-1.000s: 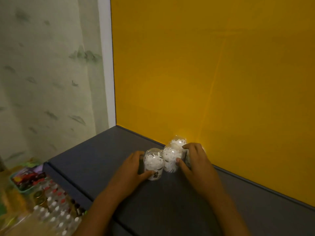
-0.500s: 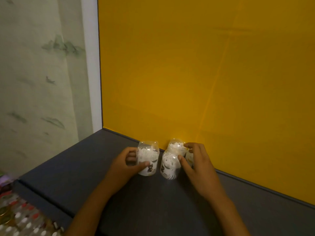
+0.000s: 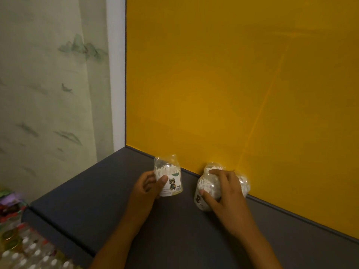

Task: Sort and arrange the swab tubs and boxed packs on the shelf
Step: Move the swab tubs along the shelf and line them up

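1. The left hand (image 3: 147,188), in the lower middle of the frame, grasps one swab tub (image 3: 168,176) with the thumb across its printed label and the fingers curled round its far side. It holds the tub upright, with its base at or just above the shelf (image 3: 108,195), well apart from the other tubs. My guess is that it is being given its own place in a row.

2. The right hand (image 3: 223,193), right of centre, curls over a cluster of tubs (image 3: 206,188), thumb on the near one and fingers over the tops. At least three clear tubs sit under it, touching one another; the exact count is hidden by the hand. This grip likely steadies the group, or gathers it, while the single tub is set apart.

3. The cluster stands hard against the yellow back panel (image 3: 233,84), probably so that a row forms along the rear edge.

4. No boxed packs are in view, so that part of the sorting seems not yet begun.

5. The shelf is a dark grey, flat board that runs from lower left to lower right.

6. In the upper left hangs pale wallpaper (image 3: 48,84) with faint green mountains.

7. At the lower left corner, below the shelf edge, lie small bottles (image 3: 25,253) with white and red caps, too blurred to name further.
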